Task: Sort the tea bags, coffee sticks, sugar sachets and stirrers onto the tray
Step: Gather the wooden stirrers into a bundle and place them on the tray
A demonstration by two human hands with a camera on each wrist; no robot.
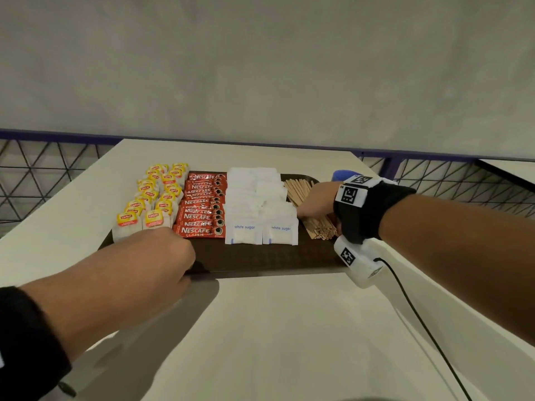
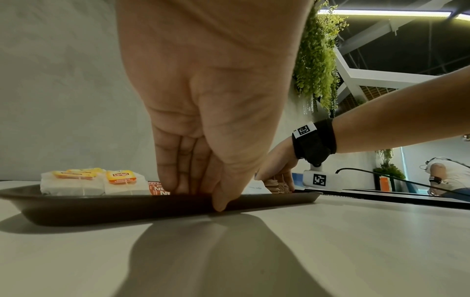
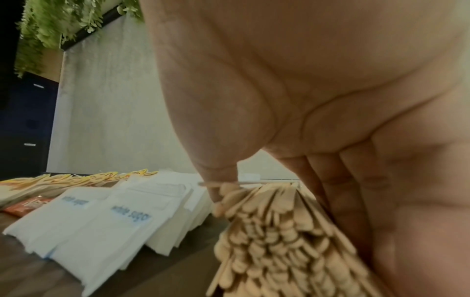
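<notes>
Left hand (image 1: 162, 256): I pinch the tray (image 1: 260, 256) at its near rim, steadying it.
Right hand (image 1: 315, 201): I clasp the stirrers (image 3: 274, 231) at the tray's right end, squaring the bundle.

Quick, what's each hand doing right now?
Left hand: pinches the tray rim, thumb outside, fingers inside.
Right hand: grips the stirrers.

Pale wooden stirrers (image 1: 317, 224), white paper sugar sachets (image 1: 262, 211), glossy red coffee sticks (image 1: 202, 209) — on a matt, textured brown tray (image 1: 260, 256).
</notes>
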